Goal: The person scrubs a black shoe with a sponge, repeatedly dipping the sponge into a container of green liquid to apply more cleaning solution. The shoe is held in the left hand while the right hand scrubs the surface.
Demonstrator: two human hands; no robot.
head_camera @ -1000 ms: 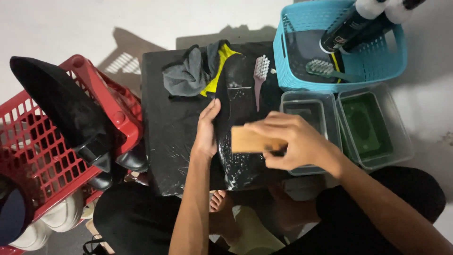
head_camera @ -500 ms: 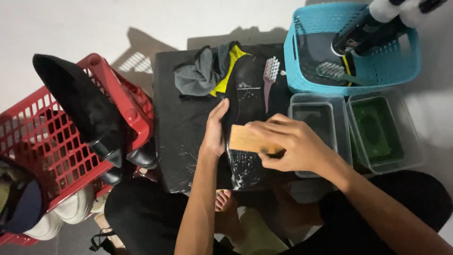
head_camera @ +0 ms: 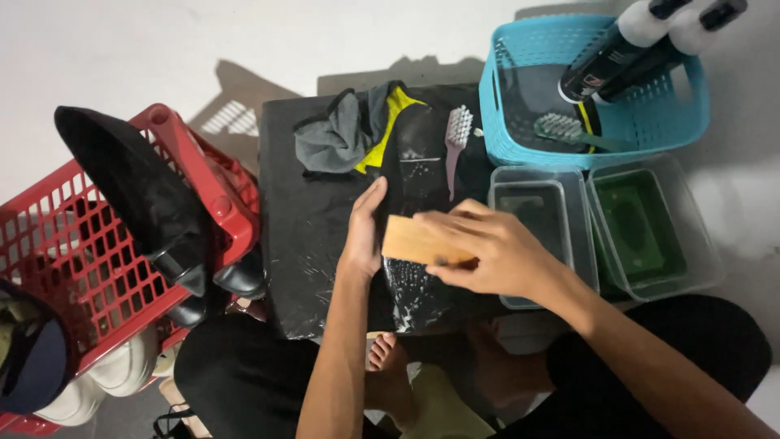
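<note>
My right hand grips a wooden scrub brush and presses it on a black shoe sole that is flecked with white foam. My left hand lies flat along the sole's left edge and steadies it. The sole rests on a black plastic-covered board. Beyond the sole lie a small pink-handled brush and a grey and yellow cloth.
A red basket at the left holds black high-heeled shoes and white shoes. A blue basket at the upper right holds spray bottles and a brush. Two clear tubs with liquid stand right of the board.
The view has shifted a little. My right hand with the brush has slid slightly along the sole; my left hand stays on the sole's edge.
</note>
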